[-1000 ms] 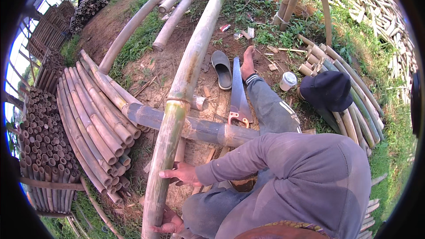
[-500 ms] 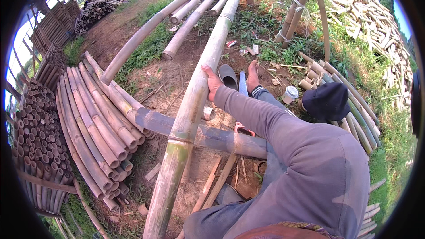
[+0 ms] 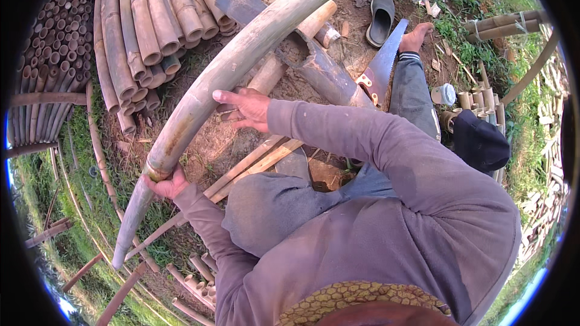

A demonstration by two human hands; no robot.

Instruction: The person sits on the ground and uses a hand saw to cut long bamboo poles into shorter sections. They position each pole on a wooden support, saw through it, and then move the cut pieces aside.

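Observation:
A long pale bamboo pole (image 3: pixel 211 90) slants across in front of me, its narrow end toward the lower left. My left hand (image 3: pixel 168 184) grips it from below at a node near that end. Farther up, my right hand (image 3: pixel 248 107) has its fingers apart, with fingertips touching the pole's near side. Beneath the pole lies a dark, thicker bamboo (image 3: pixel 332 72) with a notch cut in its upper side. A handsaw (image 3: pixel 386 60) rests against it by my outstretched leg, its handle partly hidden by my right sleeve.
Stacked bamboo poles (image 3: pixel 157 18) lie at upper left, beside a pile of cut ends (image 3: pixel 60 30). A grey clog (image 3: pixel 380 21), a lidded cup (image 3: pixel 444 94) and a dark cap (image 3: pixel 480 140) are to the right. Thin strips (image 3: pixel 254 166) lie by my knee.
My view has swung round toward the pole's lower end. My right hand has shifted from higher up the pole to near its lower part. My left hand now shows, holding the pole.

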